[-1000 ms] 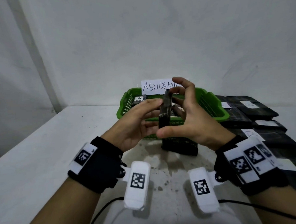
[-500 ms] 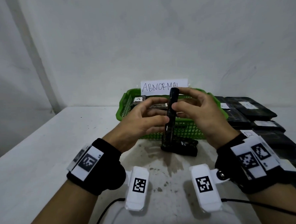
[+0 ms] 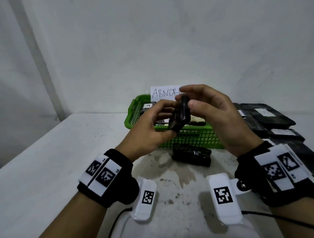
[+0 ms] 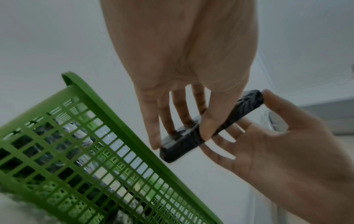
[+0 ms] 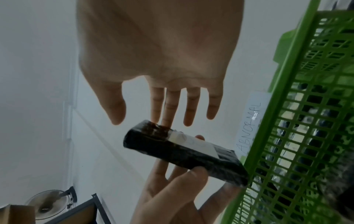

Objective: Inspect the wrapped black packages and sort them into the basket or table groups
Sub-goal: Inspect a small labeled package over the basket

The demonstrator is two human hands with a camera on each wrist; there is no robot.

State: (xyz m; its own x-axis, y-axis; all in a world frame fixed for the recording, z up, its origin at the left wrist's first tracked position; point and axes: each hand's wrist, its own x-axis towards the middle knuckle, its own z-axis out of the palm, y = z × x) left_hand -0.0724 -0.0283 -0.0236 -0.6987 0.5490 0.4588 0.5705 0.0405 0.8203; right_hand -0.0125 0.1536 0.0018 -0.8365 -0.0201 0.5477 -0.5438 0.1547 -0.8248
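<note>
I hold a wrapped black package (image 3: pixel 179 115) above the front of the green basket (image 3: pixel 190 140). My left hand (image 3: pixel 168 119) pinches its lower half between thumb and fingers (image 4: pixel 205 130). My right hand (image 3: pixel 187 97) is at its upper end, with nearly straight fingers (image 5: pixel 168 119) touching that end and the thumb (image 4: pixel 268 94) beside it. In the right wrist view the package (image 5: pixel 184 153) shows a white label on one face. A second black package (image 3: pixel 191 156) lies on the table in front of the basket.
A paper sign reading ABNORMAL (image 3: pixel 163 93) stands at the basket's back rim, and several wrapped packages lie inside the basket (image 4: pixel 67 151). More labelled black packages (image 3: pixel 267 116) are laid out on the table to the right. The white wall is close behind.
The package has gone from standing upright on edge to leaning left and a little higher. My right hand has slid up to its top end and my left has taken the lower half.
</note>
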